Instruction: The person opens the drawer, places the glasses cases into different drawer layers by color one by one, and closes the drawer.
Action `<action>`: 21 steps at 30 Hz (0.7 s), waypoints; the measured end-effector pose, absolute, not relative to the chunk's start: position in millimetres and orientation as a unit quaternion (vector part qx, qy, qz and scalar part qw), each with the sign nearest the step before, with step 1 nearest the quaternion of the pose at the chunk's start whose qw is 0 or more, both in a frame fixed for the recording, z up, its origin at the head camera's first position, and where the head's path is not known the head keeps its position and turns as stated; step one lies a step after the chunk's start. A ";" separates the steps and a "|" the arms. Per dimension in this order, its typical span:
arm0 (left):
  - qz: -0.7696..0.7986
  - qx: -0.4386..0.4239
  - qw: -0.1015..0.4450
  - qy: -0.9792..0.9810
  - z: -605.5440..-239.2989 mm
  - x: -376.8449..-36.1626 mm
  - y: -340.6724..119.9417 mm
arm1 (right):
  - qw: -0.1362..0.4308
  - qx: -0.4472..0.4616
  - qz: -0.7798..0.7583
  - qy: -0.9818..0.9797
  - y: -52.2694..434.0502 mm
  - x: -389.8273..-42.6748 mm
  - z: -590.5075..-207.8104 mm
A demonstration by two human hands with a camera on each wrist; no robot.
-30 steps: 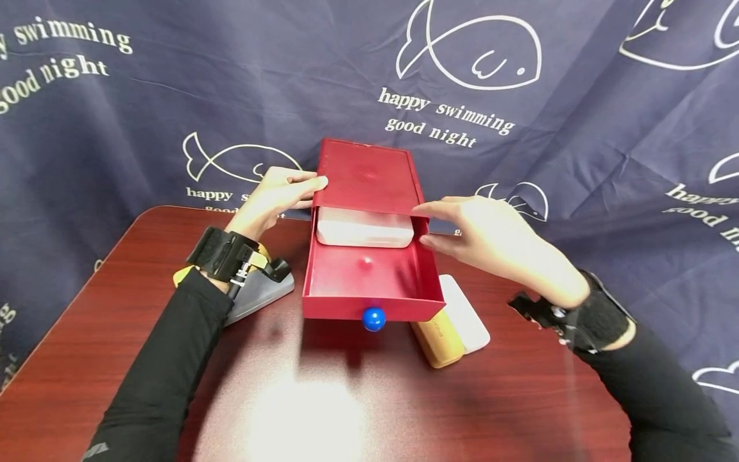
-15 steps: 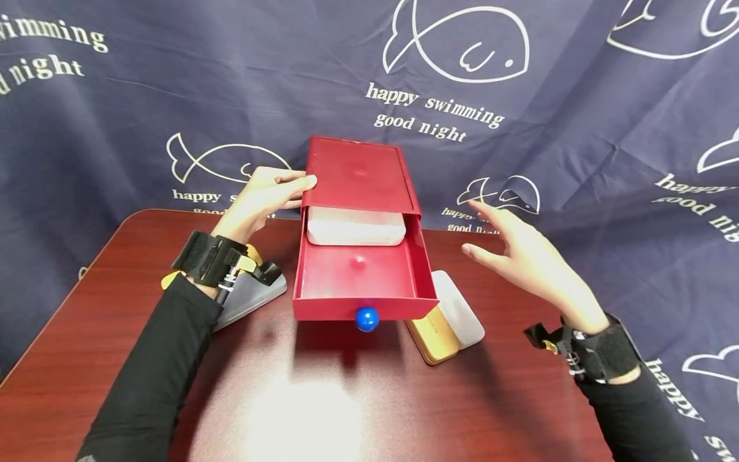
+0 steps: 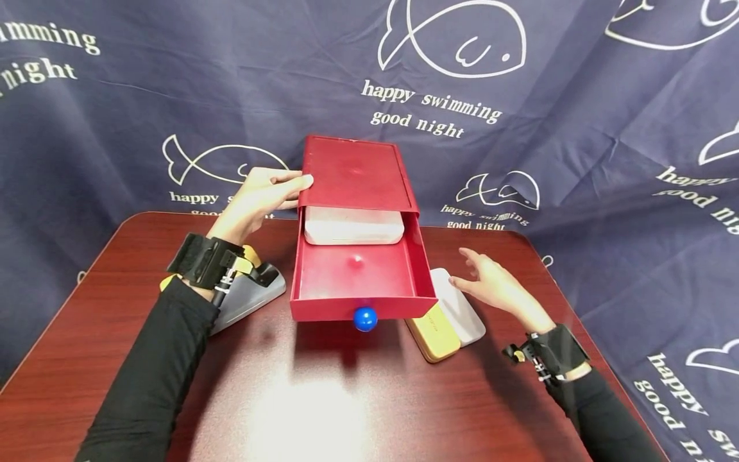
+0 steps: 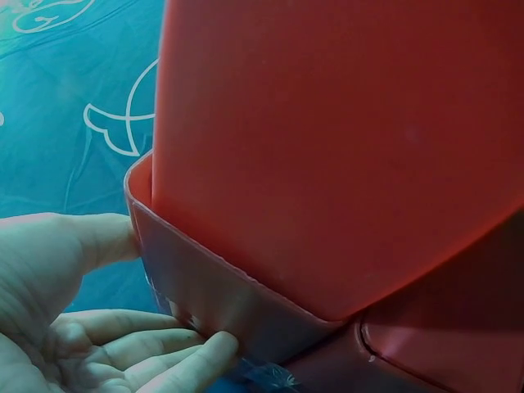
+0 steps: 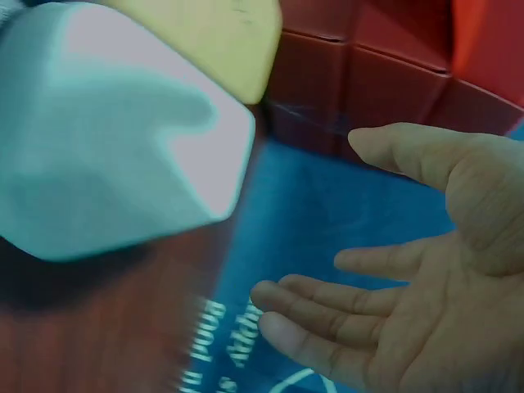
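- The red box (image 3: 352, 173) sits at the centre of the head view, near the far edge of the desk (image 3: 323, 398), with its drawer (image 3: 360, 279) pulled out toward the camera.
- A blue knob (image 3: 365, 319) sticks out of the drawer's front, and a white case (image 3: 353, 225) lies at the back of the drawer, half under the box's top.
- The left hand (image 3: 258, 196), left of centre in the frame, grasps the box's left side; in the left wrist view the thumb (image 4: 98, 237) and fingertips (image 4: 205, 348) press on its rim.
- The right hand (image 3: 495, 285), right of centre, hovers released with spread fingers and holds nothing, just beside a white case (image 3: 460, 307) lying on the desk.
- A yellow case (image 3: 434, 332) lies touching that white one, partly under the drawer's front right corner.
- A grey case (image 3: 251, 295) lies on the desk under the left wrist.
- A dark blue cloth (image 3: 577, 115) printed with white fish and words fills the upper frame behind the desk.
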State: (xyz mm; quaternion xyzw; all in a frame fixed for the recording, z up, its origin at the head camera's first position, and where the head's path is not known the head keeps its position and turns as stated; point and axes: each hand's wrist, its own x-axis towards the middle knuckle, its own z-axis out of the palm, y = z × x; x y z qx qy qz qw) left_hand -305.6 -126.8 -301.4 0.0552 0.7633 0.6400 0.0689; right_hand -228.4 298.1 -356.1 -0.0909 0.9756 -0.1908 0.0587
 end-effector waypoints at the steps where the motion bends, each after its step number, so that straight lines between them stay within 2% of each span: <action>1: 0.642 0.054 0.069 0.762 -301.4 -305.8 -126.8 | 0.066 -0.087 -0.192 0.975 298.5 -228.5 -361.0; 10: 0.660 0.047 0.068 0.746 -301.9 -308.2 -124.9 | 0.113 -0.062 -0.194 0.973 300.0 -221.4 -392.2; 21: 0.666 0.047 0.064 0.741 -302.5 -307.6 -124.3 | 0.121 -0.061 -0.175 0.975 295.1 -216.2 -404.0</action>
